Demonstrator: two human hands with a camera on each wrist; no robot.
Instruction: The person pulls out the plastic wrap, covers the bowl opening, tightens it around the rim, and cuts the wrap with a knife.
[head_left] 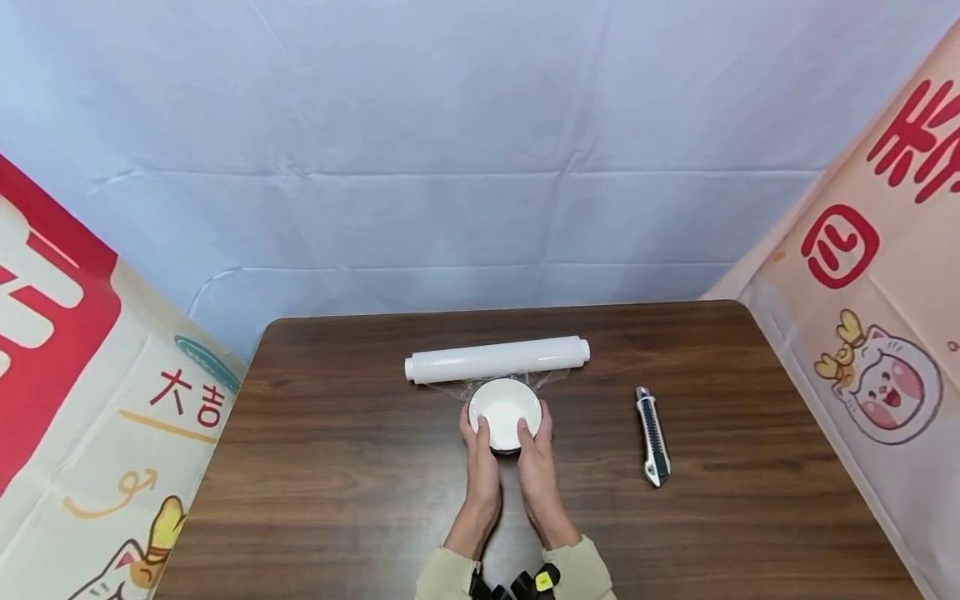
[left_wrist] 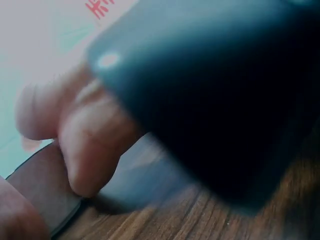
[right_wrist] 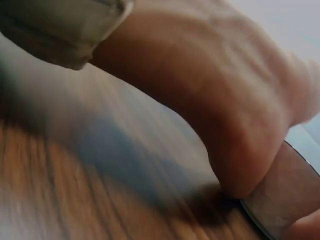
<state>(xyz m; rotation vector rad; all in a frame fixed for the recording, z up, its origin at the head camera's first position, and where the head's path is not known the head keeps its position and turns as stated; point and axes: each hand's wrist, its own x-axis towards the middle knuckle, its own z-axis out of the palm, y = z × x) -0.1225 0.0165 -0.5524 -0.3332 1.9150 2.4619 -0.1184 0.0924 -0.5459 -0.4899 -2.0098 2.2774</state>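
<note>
A small round bowl (head_left: 506, 410), white inside with a dark outside, is held between my two hands near the table's middle. My left hand (head_left: 482, 468) grips its left side, the thumb over the near rim. On the opposite side my right hand (head_left: 537, 468) grips it the same way. Clear plastic film (head_left: 551, 379) shows around the bowl's far side. Just behind lies a white roll of cling film (head_left: 497, 359). In both wrist views the bowl's wall (left_wrist: 42, 185) shows partly between fingers; most of it is hidden.
A utility knife (head_left: 653, 437) with a grey and black handle lies to the right on the brown wooden table (head_left: 337, 467). Light cloth (head_left: 450, 125) hangs behind the table, and printed banners (head_left: 885, 358) stand at both sides.
</note>
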